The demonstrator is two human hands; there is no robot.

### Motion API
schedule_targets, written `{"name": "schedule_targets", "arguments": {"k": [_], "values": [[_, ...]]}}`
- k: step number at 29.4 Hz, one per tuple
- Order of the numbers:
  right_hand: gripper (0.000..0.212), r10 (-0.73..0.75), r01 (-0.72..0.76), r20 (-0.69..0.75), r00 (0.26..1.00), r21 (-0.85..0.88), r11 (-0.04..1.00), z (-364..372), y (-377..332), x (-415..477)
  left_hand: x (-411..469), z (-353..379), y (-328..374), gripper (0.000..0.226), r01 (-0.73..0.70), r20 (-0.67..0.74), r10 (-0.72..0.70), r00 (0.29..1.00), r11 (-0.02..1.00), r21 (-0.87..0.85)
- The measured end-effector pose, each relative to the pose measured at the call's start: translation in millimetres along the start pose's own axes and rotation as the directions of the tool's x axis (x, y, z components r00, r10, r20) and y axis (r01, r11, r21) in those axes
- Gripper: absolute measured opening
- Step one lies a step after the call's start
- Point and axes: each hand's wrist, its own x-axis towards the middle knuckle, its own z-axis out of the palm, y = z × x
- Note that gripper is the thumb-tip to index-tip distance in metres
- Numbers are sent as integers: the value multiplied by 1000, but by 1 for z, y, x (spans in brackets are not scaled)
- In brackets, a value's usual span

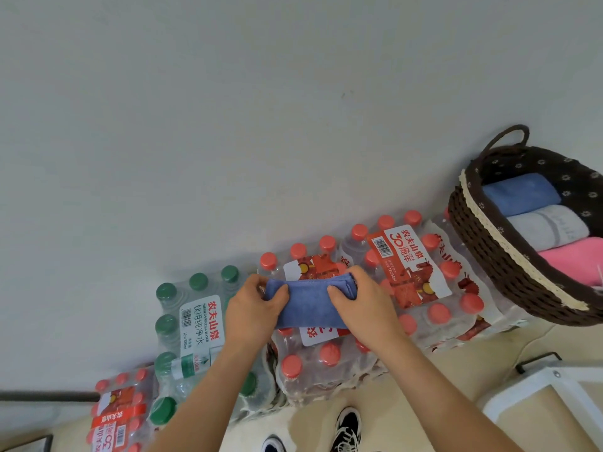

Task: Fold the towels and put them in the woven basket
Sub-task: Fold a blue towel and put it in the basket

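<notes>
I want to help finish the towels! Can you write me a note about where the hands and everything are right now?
Left hand and right hand each grip an end of the folded dark blue towel, over a red-capped bottle pack.
Woven basket sits to the right, holding three folded towels: light blue towel, white towel, pink towel.
Done: those three.
Left: put the held towel in the basket.

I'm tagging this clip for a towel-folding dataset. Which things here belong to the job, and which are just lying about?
Job: dark blue towel, gripped by left hand and right hand; woven basket holding light blue towel, grey towel, pink towel.
Lying about: red-capped water packs, green-capped water pack, shoes, white frame.
</notes>
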Motion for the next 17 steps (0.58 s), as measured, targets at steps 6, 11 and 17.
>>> {"name": "schedule_targets", "arguments": {"k": [6, 11, 17], "values": [[51, 30, 15, 233, 972, -190, 982, -13, 17, 13, 1, 3, -7, 39, -182, 11, 182, 983, 971, 155], [21, -28, 141, 495, 868, -191, 972, -41, 4, 36, 4, -10, -4, 21, -160, 194, 137, 971, 981, 110], [41, -104, 334, 613, 783, -273, 902, -50, -16, 36, 5, -40, -4, 40, 4, 523, 63, 850, 992, -127]]}}
